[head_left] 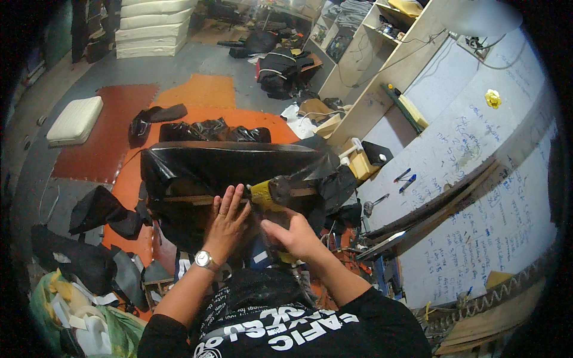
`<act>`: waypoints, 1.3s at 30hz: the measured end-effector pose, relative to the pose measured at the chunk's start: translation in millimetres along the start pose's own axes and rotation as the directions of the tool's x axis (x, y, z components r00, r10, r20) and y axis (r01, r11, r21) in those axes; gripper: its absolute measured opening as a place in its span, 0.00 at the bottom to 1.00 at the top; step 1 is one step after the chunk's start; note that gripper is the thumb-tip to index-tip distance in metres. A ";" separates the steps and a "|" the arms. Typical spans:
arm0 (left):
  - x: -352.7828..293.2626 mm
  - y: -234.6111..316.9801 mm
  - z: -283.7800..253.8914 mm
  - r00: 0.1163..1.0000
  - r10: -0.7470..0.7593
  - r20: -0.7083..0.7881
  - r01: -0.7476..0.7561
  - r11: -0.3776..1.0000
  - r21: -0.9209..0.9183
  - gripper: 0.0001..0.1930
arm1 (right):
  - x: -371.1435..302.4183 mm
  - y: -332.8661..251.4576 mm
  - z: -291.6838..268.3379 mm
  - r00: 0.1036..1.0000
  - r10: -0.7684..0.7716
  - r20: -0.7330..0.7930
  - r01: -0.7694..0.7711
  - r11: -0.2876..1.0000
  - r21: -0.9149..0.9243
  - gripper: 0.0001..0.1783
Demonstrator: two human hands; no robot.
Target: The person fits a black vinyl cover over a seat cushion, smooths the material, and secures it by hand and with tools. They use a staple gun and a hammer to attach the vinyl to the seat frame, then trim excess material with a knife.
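Observation:
A black, shiny upholstery piece [239,164] lies in front of me, its cover spread over a frame. A wooden strip [188,199] shows along the frame's near side. My left hand [225,221] rests on this strip and the black material, fingers stretched out, nothing in its grasp; a watch is on that wrist. Just to its right, my right hand [293,235] is wrapped round a yellow and dark staple gun [262,194], whose head lies against the strip. The gun's handle is partly hidden by my hand, and its tip cannot be made out.
Orange sheeting [197,92] covers the floor. A white cushion [76,121] lies at the far left, near stacked white foam blocks [152,33]. Black scraps [98,212] lie left. On the right stand a white board [459,238], pens [407,183] and a white-headed mallet [351,149].

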State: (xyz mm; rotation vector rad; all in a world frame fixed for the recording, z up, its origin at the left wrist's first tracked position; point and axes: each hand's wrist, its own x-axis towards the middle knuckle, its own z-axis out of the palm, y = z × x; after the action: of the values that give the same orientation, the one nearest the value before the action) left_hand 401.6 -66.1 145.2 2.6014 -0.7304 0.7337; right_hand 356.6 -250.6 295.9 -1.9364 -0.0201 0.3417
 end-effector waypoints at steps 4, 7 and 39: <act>3.7 0.3 -37.0 0.999 -0.011 0.034 0.018 0.974 -0.225 0.35 | -26.4 29.3 -49.5 0.996 -0.082 -0.024 0.083 0.994 0.069 0.26; -2.3 -4.2 -99.3 0.953 -0.234 -0.192 0.085 0.817 -0.570 0.28 | -66.4 90.7 -102.7 0.994 -0.027 -0.108 0.040 0.993 0.115 0.28; 1.5 -26.7 -117.5 0.455 -0.890 0.006 0.304 0.149 -0.941 0.22 | -27.7 -64.1 -0.9 -0.087 -0.934 0.345 0.795 0.144 0.590 0.14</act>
State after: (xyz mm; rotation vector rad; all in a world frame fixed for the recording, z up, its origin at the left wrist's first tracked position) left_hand 372.3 7.1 236.3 1.2809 0.2982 0.5532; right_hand 339.7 -231.5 361.0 -1.0359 -1.7047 0.0688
